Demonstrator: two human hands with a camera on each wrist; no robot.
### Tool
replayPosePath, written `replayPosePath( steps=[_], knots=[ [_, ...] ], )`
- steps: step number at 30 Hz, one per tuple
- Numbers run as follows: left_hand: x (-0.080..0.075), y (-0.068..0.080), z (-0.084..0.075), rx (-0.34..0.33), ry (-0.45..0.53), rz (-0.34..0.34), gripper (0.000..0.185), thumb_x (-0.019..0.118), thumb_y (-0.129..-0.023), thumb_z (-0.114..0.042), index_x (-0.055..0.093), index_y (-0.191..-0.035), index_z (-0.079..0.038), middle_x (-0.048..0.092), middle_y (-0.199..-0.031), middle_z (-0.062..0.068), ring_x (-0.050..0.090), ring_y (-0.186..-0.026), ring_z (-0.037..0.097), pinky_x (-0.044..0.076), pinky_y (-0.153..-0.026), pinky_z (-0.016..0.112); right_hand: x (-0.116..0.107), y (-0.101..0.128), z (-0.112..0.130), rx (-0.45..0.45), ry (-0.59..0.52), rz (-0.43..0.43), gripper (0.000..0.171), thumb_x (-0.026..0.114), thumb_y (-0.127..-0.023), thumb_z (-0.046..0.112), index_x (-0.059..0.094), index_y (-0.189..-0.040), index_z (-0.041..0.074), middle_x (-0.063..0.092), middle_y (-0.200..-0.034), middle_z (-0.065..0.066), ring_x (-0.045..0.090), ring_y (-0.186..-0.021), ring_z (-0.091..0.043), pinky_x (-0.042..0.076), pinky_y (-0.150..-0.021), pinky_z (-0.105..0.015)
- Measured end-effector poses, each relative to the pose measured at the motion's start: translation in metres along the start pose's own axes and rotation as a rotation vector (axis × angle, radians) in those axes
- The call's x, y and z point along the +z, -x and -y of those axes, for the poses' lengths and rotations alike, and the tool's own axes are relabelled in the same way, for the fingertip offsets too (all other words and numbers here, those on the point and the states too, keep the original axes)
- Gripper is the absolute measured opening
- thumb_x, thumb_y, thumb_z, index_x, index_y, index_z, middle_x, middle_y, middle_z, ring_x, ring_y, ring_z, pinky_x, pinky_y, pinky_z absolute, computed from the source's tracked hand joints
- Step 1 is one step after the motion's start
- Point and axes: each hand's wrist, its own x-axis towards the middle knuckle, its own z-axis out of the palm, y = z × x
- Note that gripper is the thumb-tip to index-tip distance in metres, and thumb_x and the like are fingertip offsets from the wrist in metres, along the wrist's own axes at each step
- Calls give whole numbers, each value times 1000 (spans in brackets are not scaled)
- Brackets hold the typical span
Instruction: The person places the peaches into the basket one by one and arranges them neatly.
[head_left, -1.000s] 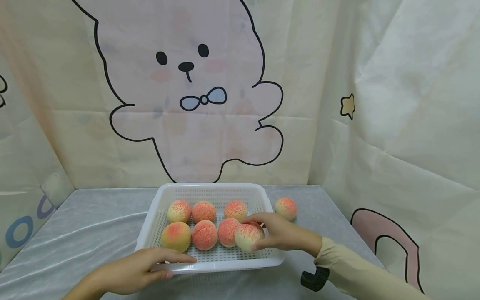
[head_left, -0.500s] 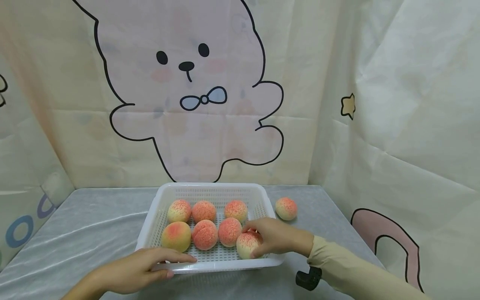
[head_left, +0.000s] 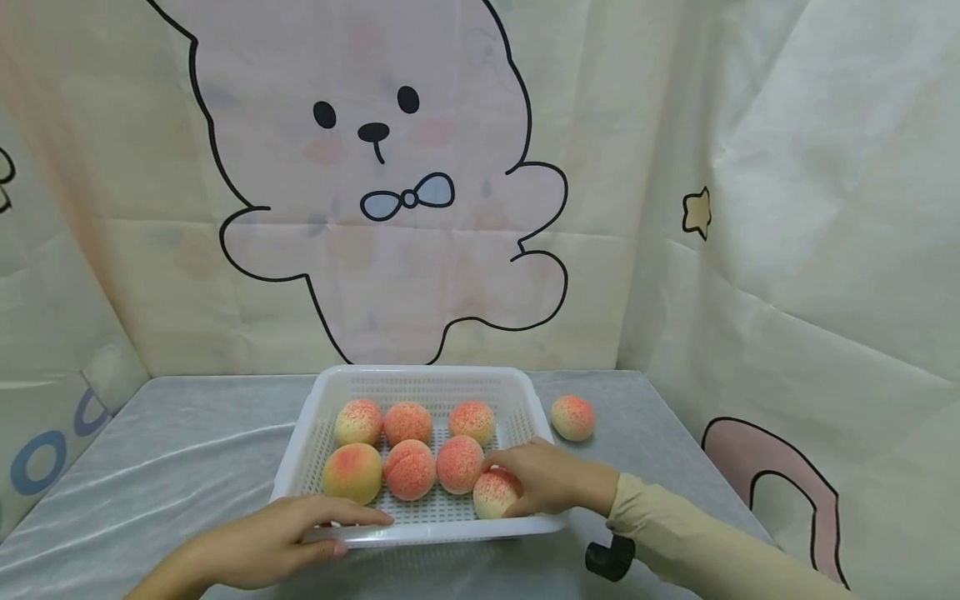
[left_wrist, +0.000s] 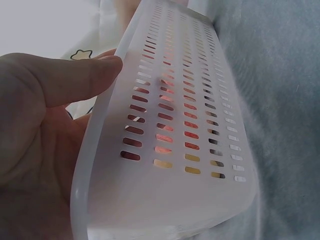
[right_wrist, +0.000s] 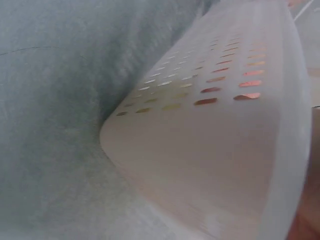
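A white perforated plastic basket point(head_left: 442, 532) stands on the table with several pink-and-yellow peaches in it. My left hand point(head_left: 273, 537) grips its near rim toward the left corner. In the left wrist view the thumb point(left_wrist: 95, 75) lies on the outer side of the basket wall point(left_wrist: 150, 195), the fingers mostly hidden behind it. Reaching over the right side, my right hand point(head_left: 551, 477) holds a pale peach point(head_left: 492, 495) low in the near right corner, against a redder peach point(head_left: 460, 464). The right wrist view is mostly filled by the basket's outer wall point(right_wrist: 190, 145), which hides the held peach.
One more peach point(head_left: 572, 417) lies outside, on the grey cloth-covered table point(head_left: 630, 417), right of the basket. Behind the table hangs a curtain point(head_left: 600, 292) with a cartoon bear; further curtains close off both sides. A black strap point(head_left: 610, 558) hangs below the right sleeve.
My right hand has lowered the pale peach into the basket's near right corner, moving slightly left and down. The left hand and basket stay in place.
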Motion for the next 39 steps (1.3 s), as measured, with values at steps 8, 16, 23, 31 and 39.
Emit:
replayPosePath(
  steps=[8, 16, 23, 31, 39],
  knots=[
    [0, 0, -2, -10, 0, -9, 41, 54, -104, -33, 56, -145, -27, 60, -144, -7, 51, -130, -3, 51, -97, 20, -4, 0, -1, 12, -33, 50, 55, 82, -84, 35, 63, -132, 20, 70, -122, 7, 59, -102, -1, 47, -92, -32],
    [0, -2, -1, 2, 11, -10, 41, 53, -105, -32, 55, -145, -27, 60, -145, -8, 51, -132, -2, 50, -98, 20, -19, 8, 0, 11, -192, 19, 46, 73, -93, 35, 63, -131, 13, 70, -118, -5, 65, -100, -16, 52, -83, -29],
    [0, -2, -1, 1, 25, -5, 41, 53, -105, -33, 55, -145, -27, 60, -145, -8, 51, -132, -2, 50, -99, 19, -25, 9, -8, 36, -334, -43, 41, 67, -98, 34, 63, -131, 11, 69, -124, -11, 67, -107, -27, 55, -87, -38],
    [0, -1, 0, -17, 48, 5, 42, 53, -104, -35, 55, -145, -26, 60, -145, -7, 51, -132, -2, 49, -99, 19, -32, 9, -26, 20, -458, -197, 34, 66, -99, 28, 66, -126, 6, 71, -118, -14, 67, -101, -20, 56, -90, -40],
    [0, -1, 0, -1, 37, -1, 41, 53, -105, -33, 55, -146, -26, 60, -145, -7, 50, -131, -3, 50, -99, 19, -38, 15, -42, 24, -562, -286, 31, 61, -102, 24, 65, -127, 6, 68, -125, -17, 67, -112, -28, 56, -90, -29]
  ],
)
